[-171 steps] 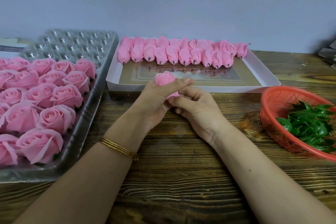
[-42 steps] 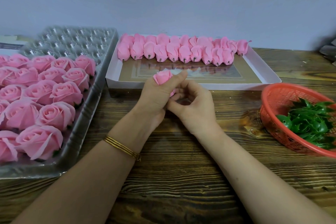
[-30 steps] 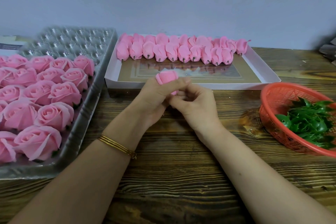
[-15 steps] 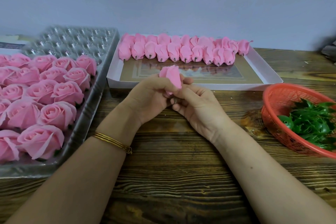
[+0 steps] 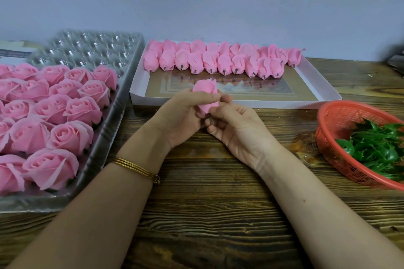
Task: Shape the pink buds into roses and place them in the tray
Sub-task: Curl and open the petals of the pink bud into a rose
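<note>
Over the middle of the dark wooden counter (image 5: 207,203), both hands are on one pink bud (image 5: 206,91). Left hand (image 5: 181,116): fingers and thumb curled round the petals, bud tip pointing up and away. Right hand (image 5: 238,129): thumb against the bud's lower side, fingers curled at its short dark stem (image 5: 211,120). Bud is held clear of the counter, just in front of the shallow white cardboard box (image 5: 323,94), not in the tray. Clear dimpled plastic tray (image 5: 122,85) sits at left, with opened pink roses (image 5: 72,135) filling its near rows. Row of unshaped pink buds (image 5: 218,61) lies along the box's far wall. Red plastic mesh basket (image 5: 332,116) at right holds green plastic leaf pieces (image 5: 376,144). Thin gold bangles (image 5: 135,166) on left wrist.
</note>
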Demonstrator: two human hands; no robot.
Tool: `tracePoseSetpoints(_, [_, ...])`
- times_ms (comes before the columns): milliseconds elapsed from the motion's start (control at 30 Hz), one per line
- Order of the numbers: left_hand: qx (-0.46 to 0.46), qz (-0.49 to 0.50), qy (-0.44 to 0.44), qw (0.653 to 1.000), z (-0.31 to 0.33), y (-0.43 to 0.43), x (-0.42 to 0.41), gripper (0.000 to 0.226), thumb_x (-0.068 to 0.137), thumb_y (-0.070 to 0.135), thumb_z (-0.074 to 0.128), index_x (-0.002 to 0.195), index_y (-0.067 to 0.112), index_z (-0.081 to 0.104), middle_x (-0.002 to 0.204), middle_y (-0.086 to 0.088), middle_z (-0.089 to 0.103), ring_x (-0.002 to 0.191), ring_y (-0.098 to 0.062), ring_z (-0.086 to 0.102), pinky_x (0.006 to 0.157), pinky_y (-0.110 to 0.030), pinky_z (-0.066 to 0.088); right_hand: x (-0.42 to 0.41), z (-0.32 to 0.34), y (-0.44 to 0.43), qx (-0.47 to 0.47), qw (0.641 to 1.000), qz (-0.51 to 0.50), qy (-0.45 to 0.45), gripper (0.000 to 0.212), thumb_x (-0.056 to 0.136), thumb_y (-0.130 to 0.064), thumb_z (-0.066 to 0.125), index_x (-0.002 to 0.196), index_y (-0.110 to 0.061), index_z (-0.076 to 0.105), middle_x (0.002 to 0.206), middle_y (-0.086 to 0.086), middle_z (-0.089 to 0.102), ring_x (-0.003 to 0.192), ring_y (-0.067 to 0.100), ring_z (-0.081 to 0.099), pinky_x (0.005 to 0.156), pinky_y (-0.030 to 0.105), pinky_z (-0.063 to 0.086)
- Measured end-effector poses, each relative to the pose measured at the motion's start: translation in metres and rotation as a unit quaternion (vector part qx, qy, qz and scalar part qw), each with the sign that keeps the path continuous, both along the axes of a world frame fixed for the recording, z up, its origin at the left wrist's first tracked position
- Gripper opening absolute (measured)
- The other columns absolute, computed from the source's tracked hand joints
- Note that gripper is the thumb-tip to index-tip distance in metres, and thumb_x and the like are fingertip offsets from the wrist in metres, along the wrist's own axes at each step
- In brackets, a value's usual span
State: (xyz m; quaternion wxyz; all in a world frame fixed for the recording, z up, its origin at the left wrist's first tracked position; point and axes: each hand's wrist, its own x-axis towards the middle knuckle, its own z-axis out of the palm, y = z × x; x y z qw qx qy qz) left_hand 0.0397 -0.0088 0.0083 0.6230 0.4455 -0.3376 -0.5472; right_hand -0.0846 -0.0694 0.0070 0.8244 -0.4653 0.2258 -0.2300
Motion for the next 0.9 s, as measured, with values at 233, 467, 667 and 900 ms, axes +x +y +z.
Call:
tracePoseSetpoints(233, [0.011, 0.038, -0.027, 0.999, -0.001, -0.001, -0.004, 0.030, 0.080, 0.027, 0.066, 0.095, 0.001, 0.067, 0.072, 0.000, 0.064, 0.060, -0.008, 0.055, 0.051, -0.021, 0.040, 0.001, -0.001, 0.002, -0.017, 1.000, -0.003, 0.003, 0.021, 0.089, 0.002, 0.058, 0.073, -0.005, 0.071, 0.076, 0.013, 0.062, 0.065, 0.013, 0.053, 0.059, 0.016, 0.049])
tracePoseSetpoints(467, [0.030, 0.086, 0.001, 0.996, 0.000, -0.003, -0.007, 0.040, 0.074, 0.029, 0.071, 0.101, 0.000, 0.065, 0.096, -0.023, 0.063, 0.084, -0.028, 0.062, 0.057, -0.026, 0.050, 0.004, -0.009, 0.004, -0.065, 0.996, -0.062, 0.023, 0.014, 0.082, 0.004, 0.068, 0.096, 0.006, 0.067, 0.083, 0.016, 0.061, 0.077, 0.023, 0.053, 0.066, 0.020, 0.047])
tracePoseSetpoints(667, [0.017, 0.073, 0.010, 0.997, -0.001, -0.003, -0.006, 0.039, 0.074, 0.027, 0.071, 0.101, 0.000, 0.067, 0.092, -0.018, 0.068, 0.082, -0.026, 0.068, 0.069, -0.029, 0.058, 0.003, -0.011, 0.004, -0.113, 0.989, -0.086, 0.036, 0.019, 0.080, 0.005, 0.070, 0.098, 0.001, 0.069, 0.074, 0.006, 0.066, 0.066, 0.010, 0.055, 0.061, 0.017, 0.046])
tracePoseSetpoints(900, [0.009, 0.066, -0.014, 0.998, 0.000, -0.003, -0.007, 0.026, 0.074, 0.028, 0.071, 0.090, 0.006, 0.069, 0.079, -0.007, 0.068, 0.073, -0.017, 0.065, 0.061, -0.024, 0.053, 0.004, -0.010, 0.004, -0.133, 0.989, -0.049, 0.033, 0.016, 0.082, 0.007, 0.066, 0.085, -0.008, 0.071, 0.086, 0.017, 0.060, 0.076, 0.021, 0.051, 0.067, 0.019, 0.045])
